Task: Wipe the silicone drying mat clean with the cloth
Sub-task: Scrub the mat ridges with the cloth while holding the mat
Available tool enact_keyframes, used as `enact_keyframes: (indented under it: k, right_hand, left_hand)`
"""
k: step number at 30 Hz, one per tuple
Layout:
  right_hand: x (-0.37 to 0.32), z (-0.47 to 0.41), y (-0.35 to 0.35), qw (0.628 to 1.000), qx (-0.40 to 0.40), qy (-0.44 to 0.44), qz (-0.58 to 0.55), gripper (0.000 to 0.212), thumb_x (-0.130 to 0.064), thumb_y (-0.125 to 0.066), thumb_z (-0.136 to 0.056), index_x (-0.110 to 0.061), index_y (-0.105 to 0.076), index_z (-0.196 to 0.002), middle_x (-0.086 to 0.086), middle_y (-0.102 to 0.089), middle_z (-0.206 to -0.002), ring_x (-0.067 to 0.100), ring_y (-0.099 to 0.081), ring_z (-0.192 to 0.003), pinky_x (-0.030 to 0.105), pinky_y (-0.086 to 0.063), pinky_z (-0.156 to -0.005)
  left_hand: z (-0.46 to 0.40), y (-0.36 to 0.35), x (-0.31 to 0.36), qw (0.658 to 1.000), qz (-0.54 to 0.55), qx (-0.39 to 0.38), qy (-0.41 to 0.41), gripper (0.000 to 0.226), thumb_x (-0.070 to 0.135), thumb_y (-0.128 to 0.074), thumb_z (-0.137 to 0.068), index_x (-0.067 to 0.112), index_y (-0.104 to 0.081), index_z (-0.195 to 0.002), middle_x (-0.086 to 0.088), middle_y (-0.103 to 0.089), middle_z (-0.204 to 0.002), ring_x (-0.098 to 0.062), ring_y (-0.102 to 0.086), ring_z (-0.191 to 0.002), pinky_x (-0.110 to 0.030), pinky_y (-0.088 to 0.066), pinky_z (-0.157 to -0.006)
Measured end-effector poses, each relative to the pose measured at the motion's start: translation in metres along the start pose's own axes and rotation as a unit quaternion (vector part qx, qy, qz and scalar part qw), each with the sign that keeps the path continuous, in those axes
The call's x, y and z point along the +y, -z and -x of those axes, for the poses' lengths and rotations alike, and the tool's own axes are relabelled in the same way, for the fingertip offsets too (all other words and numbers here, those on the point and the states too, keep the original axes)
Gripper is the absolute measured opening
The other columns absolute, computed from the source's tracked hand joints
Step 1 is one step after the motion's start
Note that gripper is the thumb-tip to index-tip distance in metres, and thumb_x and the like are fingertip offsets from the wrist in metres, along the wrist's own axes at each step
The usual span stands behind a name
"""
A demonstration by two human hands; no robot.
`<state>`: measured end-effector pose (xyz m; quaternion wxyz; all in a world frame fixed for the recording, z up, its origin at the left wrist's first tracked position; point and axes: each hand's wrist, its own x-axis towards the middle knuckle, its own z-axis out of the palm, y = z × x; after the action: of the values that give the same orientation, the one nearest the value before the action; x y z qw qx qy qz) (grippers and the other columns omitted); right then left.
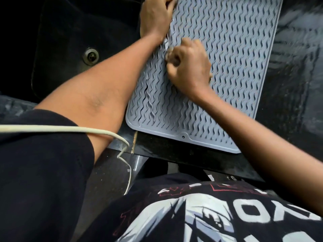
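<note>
A grey silicone drying mat with wavy ridges lies tilted on a dark counter, filling the view from centre to 1 o'clock. At 9 o'clock, a black sink holds only its drain. The left hand, at 12 o'clock, grips the mat's left edge, overhanging the sink. The right hand, at centre, is fisted on the ridges; a pale scrap, possibly the cloth, shows by its knuckles. Bare counter lies at 3 o'clock.
</note>
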<state>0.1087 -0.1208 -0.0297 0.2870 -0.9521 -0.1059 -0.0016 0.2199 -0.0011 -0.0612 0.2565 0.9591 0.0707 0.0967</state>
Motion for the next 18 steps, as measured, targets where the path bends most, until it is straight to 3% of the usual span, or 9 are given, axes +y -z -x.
enact_keyframes:
  k: [4, 7, 9, 14, 16, 18]
  right_hand:
    - [-0.004, 0.022, 0.012, 0.997, -0.060, -0.017, -0.045, 0.014, -0.017, -0.056, -0.076, -0.018, -0.070, -0.074, -0.009, -0.053, -0.074, 0.012, -0.048, -0.075, 0.023, -0.033, -0.062]
    - [0.000, -0.010, 0.020, 0.992, 0.016, -0.070, -0.103, 0.021, -0.020, -0.053, -0.077, -0.018, -0.073, -0.081, -0.006, -0.067, -0.084, 0.012, -0.059, -0.081, 0.021, -0.044, -0.067]
    - [0.009, -0.039, 0.019, 0.991, 0.077, -0.078, -0.070, 0.021, -0.022, -0.052, -0.084, -0.018, -0.071, -0.094, -0.003, -0.067, -0.100, 0.011, -0.057, -0.094, 0.020, -0.045, -0.074]
    - [0.018, -0.068, 0.002, 0.996, 0.049, -0.068, 0.021, 0.016, -0.029, -0.048, -0.092, -0.019, -0.060, -0.098, 0.000, -0.061, -0.110, 0.016, -0.053, -0.109, 0.026, -0.044, -0.088]
    - [0.011, -0.052, -0.005, 0.997, 0.055, -0.025, 0.045, 0.019, -0.025, -0.048, -0.090, -0.016, -0.064, -0.096, 0.000, -0.062, -0.113, 0.017, -0.050, -0.110, 0.025, -0.041, -0.084]
    - [0.004, -0.029, -0.008, 0.998, 0.051, -0.003, 0.039, 0.018, -0.022, -0.050, -0.089, -0.015, -0.067, -0.090, -0.001, -0.063, -0.106, 0.013, -0.047, -0.099, 0.021, -0.035, -0.074]
  left_hand:
    - [0.002, 0.000, 0.003, 1.000, 0.003, -0.006, 0.011, 0.037, 0.042, -0.046, -0.096, 0.017, -0.071, -0.108, 0.007, -0.073, -0.107, -0.002, -0.066, -0.098, -0.019, -0.049, -0.080]
    - [0.002, 0.003, 0.000, 0.999, -0.012, -0.031, 0.025, 0.040, 0.043, -0.044, -0.097, 0.013, -0.067, -0.110, 0.003, -0.071, -0.113, -0.007, -0.063, -0.104, -0.022, -0.044, -0.083]
    - [0.002, 0.007, -0.002, 0.997, -0.029, -0.077, 0.001, 0.042, 0.043, -0.040, -0.099, 0.012, -0.063, -0.117, 0.000, -0.067, -0.120, -0.011, -0.060, -0.111, -0.025, -0.043, -0.088]
    - [0.006, 0.028, -0.024, 0.976, -0.098, -0.182, -0.060, 0.047, 0.047, -0.036, -0.100, 0.014, -0.051, -0.131, -0.008, -0.058, -0.125, -0.020, -0.054, -0.114, -0.034, -0.044, -0.099]
    - [0.006, 0.033, -0.027, 0.971, -0.117, -0.189, -0.091, 0.044, 0.045, -0.038, -0.100, 0.014, -0.051, -0.129, -0.009, -0.056, -0.132, -0.023, -0.053, -0.121, -0.038, -0.043, -0.101]
    - [0.007, 0.034, -0.024, 0.967, -0.116, -0.201, -0.107, 0.030, 0.039, -0.039, -0.101, 0.016, -0.052, -0.115, -0.009, -0.057, -0.132, -0.023, -0.053, -0.120, -0.035, -0.043, -0.097]
